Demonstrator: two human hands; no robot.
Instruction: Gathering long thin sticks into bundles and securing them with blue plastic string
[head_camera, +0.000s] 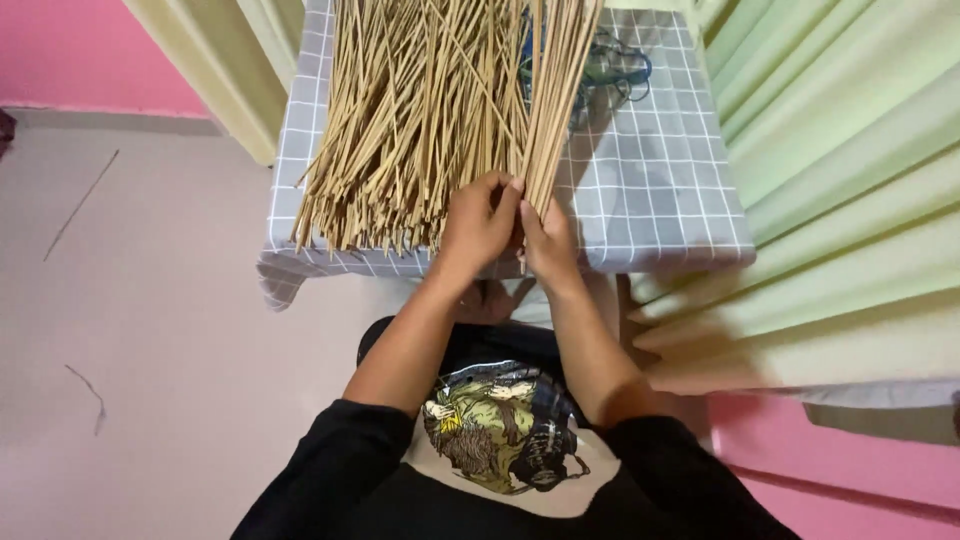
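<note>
Left hand (478, 222) curled, fingertips pinching stick ends at edge of loose stick pile (400, 120). Right hand (547, 240) clasping separate stick bundle (556, 90). Both over checked tabletop (660, 200).

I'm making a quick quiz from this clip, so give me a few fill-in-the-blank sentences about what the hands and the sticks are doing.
1. The right hand grips a small bundle of thin ____.
2. The loose pile of sticks lies on a grey cloth patterned with a white ____.
3. The left hand rests at the near end of the loose pile, right beside the ____ hand.
4. The curtain to the person's right is pale ____.

Missing words: sticks; grid; right; green
</note>
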